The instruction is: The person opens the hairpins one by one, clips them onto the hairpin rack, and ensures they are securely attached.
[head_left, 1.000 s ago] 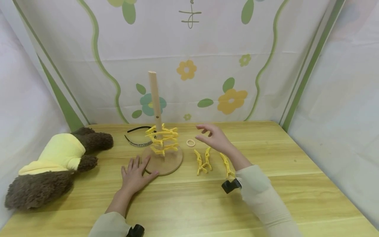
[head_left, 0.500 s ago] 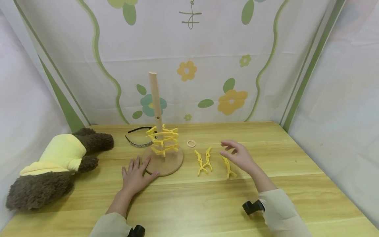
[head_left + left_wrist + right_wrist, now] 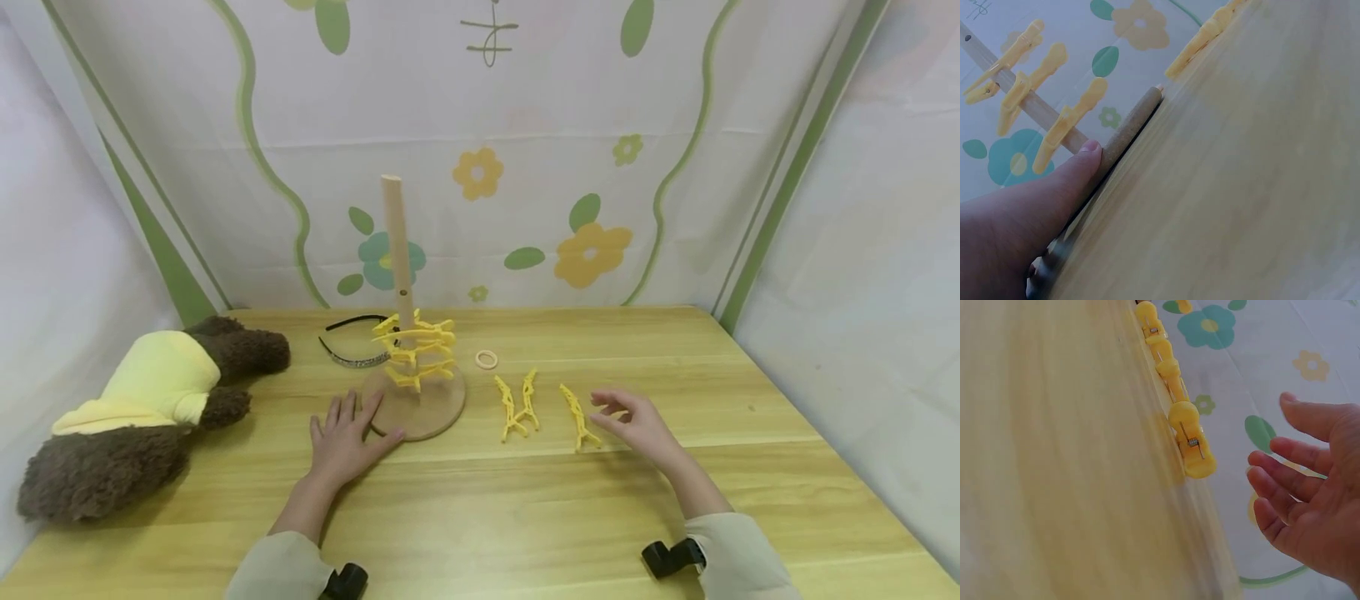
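My left hand (image 3: 343, 446) lies with spread fingers on the left edge of a round wooden base (image 3: 438, 412). From that base rises an upright wooden post (image 3: 397, 242), with several yellow hair clips (image 3: 416, 337) clipped round its lower part. To the right, my right hand (image 3: 637, 422) hovers with loosely bent fingers and nothing in them. Just left of its fingertips a yellow hair clip (image 3: 577, 417) lies on the table; the right wrist view shows a clip (image 3: 1194, 444) apart from the fingers. Another two yellow clips (image 3: 516, 407) lie between it and the base.
A small wooden ring (image 3: 486, 360) lies right of the post. Behind the post is a black headband (image 3: 360, 362) with a glittery band. A brown plush toy (image 3: 142, 408) in a yellow shirt lies at the table's left. Patterned cloth walls stand round the wooden table (image 3: 480, 525).
My right hand has moved away from beside the post, rightward and down to the right side of the single clip. My left hand has stayed on the base.
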Motion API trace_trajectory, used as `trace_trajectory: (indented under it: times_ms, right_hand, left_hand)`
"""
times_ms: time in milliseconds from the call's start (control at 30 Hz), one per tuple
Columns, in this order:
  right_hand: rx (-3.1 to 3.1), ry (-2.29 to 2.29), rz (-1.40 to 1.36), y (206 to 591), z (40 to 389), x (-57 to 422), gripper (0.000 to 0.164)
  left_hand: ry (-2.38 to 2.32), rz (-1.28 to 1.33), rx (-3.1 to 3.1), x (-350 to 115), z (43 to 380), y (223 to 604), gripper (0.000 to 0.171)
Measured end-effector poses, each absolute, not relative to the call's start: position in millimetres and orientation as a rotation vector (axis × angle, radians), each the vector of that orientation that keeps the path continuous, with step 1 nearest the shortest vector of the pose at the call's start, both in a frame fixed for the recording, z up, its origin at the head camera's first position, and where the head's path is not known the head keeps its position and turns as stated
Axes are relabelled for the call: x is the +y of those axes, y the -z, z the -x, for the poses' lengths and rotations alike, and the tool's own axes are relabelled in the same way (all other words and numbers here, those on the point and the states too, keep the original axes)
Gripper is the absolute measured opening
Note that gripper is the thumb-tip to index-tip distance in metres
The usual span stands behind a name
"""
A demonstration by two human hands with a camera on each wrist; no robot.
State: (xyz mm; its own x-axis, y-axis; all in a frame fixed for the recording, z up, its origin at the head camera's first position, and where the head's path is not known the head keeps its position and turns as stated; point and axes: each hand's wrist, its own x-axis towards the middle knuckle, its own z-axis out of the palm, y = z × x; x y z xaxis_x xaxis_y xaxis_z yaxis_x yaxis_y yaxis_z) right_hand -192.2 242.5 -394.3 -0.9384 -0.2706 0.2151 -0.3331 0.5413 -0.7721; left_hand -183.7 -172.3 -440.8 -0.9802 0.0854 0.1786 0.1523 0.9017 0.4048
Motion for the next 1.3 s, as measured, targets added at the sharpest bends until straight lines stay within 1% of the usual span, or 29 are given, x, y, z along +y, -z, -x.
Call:
trace_trajectory:
  times_ms: [300, 400, 567, 733, 1167, 1300]
  right_hand:
    - [-2.845, -1.354, -0.482, 412, 190, 253, 0.033]
    - [-2.877, -1.357, -0.511, 408, 186, 250, 0.028]
    - [-2.878, -1.344, -0.46, 413, 188, 248, 0.018]
    - [-2.857, -1.321, -0.384, 424, 195, 249, 0.015]
    - [-2.761, -1.294, -0.304, 431, 213, 250, 0.018]
    - [-2.736, -1.294, -0.327, 431, 214, 249, 0.031]
  left_hand:
    - [0.635, 0.202, -2.903, -168, 183, 441, 0.08]
    - [0.634, 0.198, -2.9, -168, 183, 441, 0.079]
    - [0.638, 0.193, -2.905, -169, 183, 441, 0.08]
    - [0.623, 0.189, -2.919, -170, 184, 440, 0.081]
    - [0.621, 0.181, -2.931, -172, 184, 440, 0.082]
    - [0.619, 0.175, -2.931, -173, 186, 442, 0.082]
